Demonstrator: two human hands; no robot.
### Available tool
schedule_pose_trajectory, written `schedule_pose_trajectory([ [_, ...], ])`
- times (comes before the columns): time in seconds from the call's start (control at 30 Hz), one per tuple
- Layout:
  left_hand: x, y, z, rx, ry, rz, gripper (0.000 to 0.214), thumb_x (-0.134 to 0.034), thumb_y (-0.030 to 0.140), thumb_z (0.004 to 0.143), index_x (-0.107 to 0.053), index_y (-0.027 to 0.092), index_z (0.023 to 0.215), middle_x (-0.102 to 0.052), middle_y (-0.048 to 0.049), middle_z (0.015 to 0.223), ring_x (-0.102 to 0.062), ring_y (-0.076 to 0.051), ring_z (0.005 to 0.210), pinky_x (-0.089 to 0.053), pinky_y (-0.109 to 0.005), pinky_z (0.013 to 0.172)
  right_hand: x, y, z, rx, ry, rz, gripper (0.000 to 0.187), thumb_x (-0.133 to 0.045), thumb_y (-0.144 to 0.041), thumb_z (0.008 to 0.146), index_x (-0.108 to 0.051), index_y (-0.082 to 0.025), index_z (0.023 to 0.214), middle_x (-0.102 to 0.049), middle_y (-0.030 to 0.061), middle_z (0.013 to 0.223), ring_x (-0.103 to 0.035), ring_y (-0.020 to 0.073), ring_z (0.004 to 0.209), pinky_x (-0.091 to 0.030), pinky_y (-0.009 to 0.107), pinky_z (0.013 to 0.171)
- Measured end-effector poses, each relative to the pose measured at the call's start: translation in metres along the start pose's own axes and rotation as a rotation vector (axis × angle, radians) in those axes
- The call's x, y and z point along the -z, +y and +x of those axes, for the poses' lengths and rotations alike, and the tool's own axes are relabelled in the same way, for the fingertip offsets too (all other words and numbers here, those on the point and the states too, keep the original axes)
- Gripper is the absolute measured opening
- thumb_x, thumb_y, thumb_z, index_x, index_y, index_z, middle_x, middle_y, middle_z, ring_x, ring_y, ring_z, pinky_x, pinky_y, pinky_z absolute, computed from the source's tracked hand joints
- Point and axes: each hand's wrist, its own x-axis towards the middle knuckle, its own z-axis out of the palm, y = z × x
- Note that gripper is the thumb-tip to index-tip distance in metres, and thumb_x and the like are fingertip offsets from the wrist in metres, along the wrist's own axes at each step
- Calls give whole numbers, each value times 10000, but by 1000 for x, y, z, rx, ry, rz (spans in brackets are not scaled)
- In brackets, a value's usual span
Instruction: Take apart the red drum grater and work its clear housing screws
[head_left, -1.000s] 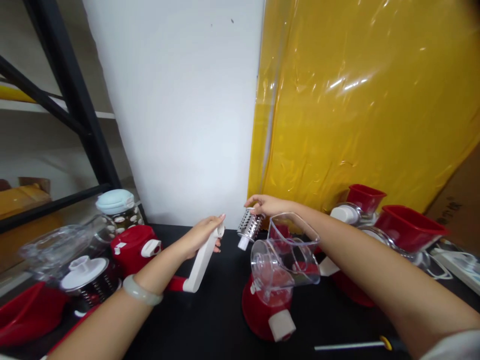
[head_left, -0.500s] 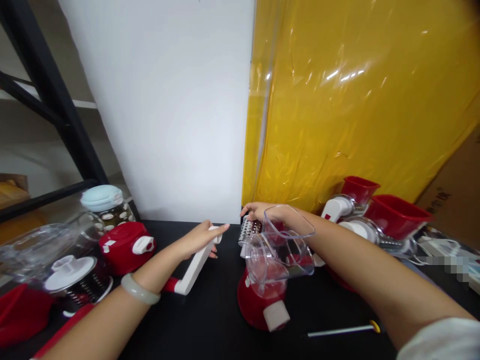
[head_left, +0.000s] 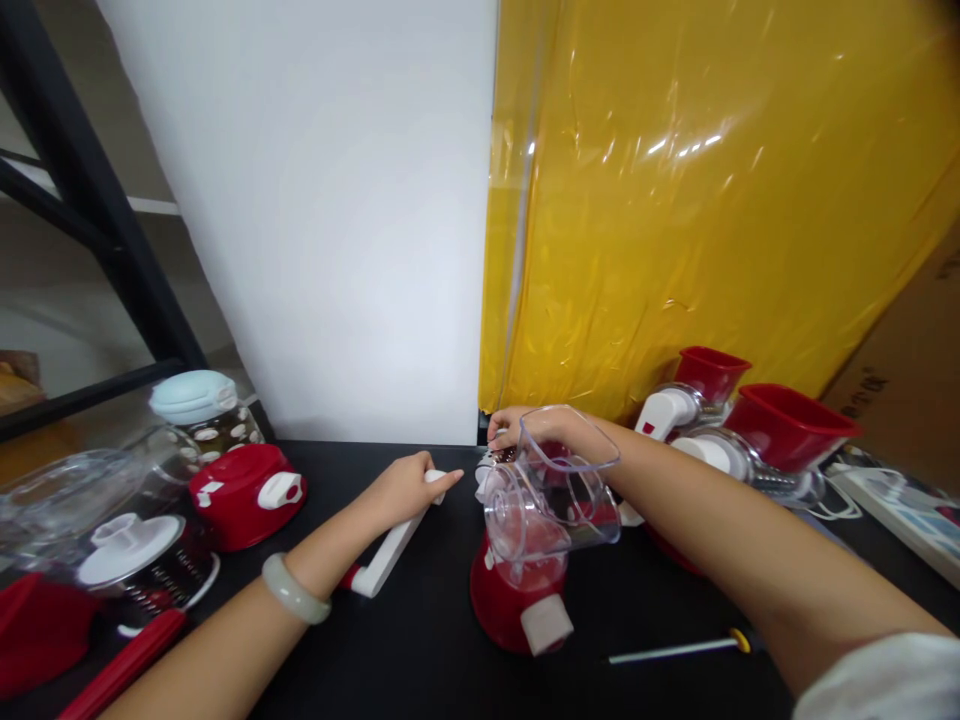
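Note:
My left hand [head_left: 405, 487] is closed round the top of a white crank handle [head_left: 390, 545] with a red end, which lies low over the black table [head_left: 420, 650]. My right hand [head_left: 536, 430] reaches behind the clear hopper [head_left: 551, 495] of a red-based rotary grater [head_left: 517, 600] and pinches a perforated metal drum [head_left: 489, 462], which is mostly hidden by the hopper. A pale bangle [head_left: 295, 588] sits on my left wrist.
At the left stand a red base [head_left: 244, 482], a jar with a pale blue lid [head_left: 196, 398], clear plastic parts [head_left: 60, 490] and a white disc part [head_left: 124, 535]. More red and clear graters [head_left: 757, 440] sit at the right. A screwdriver [head_left: 679, 650] lies near the front. A yellow sheet [head_left: 712, 200] and white wall stand behind.
My left hand has lowered the crank handle towards the table. My right hand has brought the metal drum down behind the clear hopper, where it is now mostly hidden.

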Motion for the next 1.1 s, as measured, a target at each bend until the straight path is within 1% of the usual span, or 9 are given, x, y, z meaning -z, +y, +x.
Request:
schedule_pose_trajectory([
  [0.37, 1, -1, -2, -57, -86, 108, 544, -513, 746, 853, -623, 214, 827, -757, -83, 857, -682, -267, 802, -401, -322, 670, 6, -4, -1, 85, 5, -174, 405, -647, -415, 965, -624, -188, 1300, -643, 88, 1324, -658, 252, 1122, -579, 468, 931],
  [0.6, 3, 2, -2, -92, -88, 121, 590, -432, 740, 893, -648, 192, 903, -741, -133, 924, -683, -309, 869, -480, -391, 765, 2, -15, -7, 104, 68, -243, 400, -639, -416, 971, -620, -195, 1304, -639, 91, 1330, -657, 242, 1120, -579, 469, 931],
  [0.7, 22, 6, -6, -130, 51, 132, 644, -401, 711, 921, -615, 139, 1128, -676, -215, 1165, -625, -361, 1119, -455, -489, 998, 11, -20, -20, 99, 190, -246, 345, -664, -367, 956, -653, -191, 1252, -667, 94, 1307, -663, 240, 1129, -565, 457, 960],
  [0.8, 58, 21, -26, -252, 288, 92, 714, -444, 720, 903, -564, 121, 1273, -616, -224, 1260, -550, -397, 1264, -412, -577, 1103, 28, -17, -56, 86, 438, -225, 260, -626, -223, 942, -691, -195, 1193, -706, 116, 1311, -643, 257, 1235, -493, 384, 1061],
  [0.9, 81, 43, -62, -352, 148, -29, 740, -594, 707, 859, -458, 245, 1420, -488, -156, 1504, -539, -364, 1338, -479, -549, 1091, 32, -17, -112, 42, 748, -183, 408, -343, -301, 1056, -540, -177, 1392, -657, 171, 1385, -622, 265, 1270, -460, 469, 1085],
  [0.97, 73, 57, -85, -358, 3, -50, 972, -808, 682, 682, -388, 269, 1455, -448, -166, 1549, -527, -397, 1366, -495, -557, 1088, 19, -27, -146, 92, 1000, -78, 504, -268, -499, 1065, -529, -197, 1372, -707, 152, 1272, -677, 256, 1150, -526, 449, 975],
  [1.0, 62, 63, -94, -366, -82, -69, 1036, -860, 659, 622, -376, 267, 1450, -449, -175, 1546, -519, -409, 1379, -490, -561, 1099, 9, -35, -160, 141, 1045, -35, 546, -310, -598, 1036, -557, -212, 1332, -722, 136, 1233, -689, 258, 1116, -542, 430, 932],
  [1.03, 47, 68, -102, -360, -171, -103, 1031, -873, 629, 627, -366, 257, 1444, -441, -181, 1553, -494, -406, 1410, -461, -560, 1136, -2, -45, -170, 162, 1027, -33, 590, -374, -681, 990, -585, -223, 1298, -731, 123, 1207, -697, 263, 1087, -546, 421, 911],
  [1.1, 12, 75, -110, -320, -154, -231, 1074, -897, 553, 619, -294, 214, 1441, -451, -217, 1534, -469, -401, 1437, -407, -567, 1185, -24, -67, -183, 183, 957, -110, 707, -468, -777, 904, -577, -229, 1337, -733, 126, 1199, -697, 283, 1083, -546, 416, 896],
])
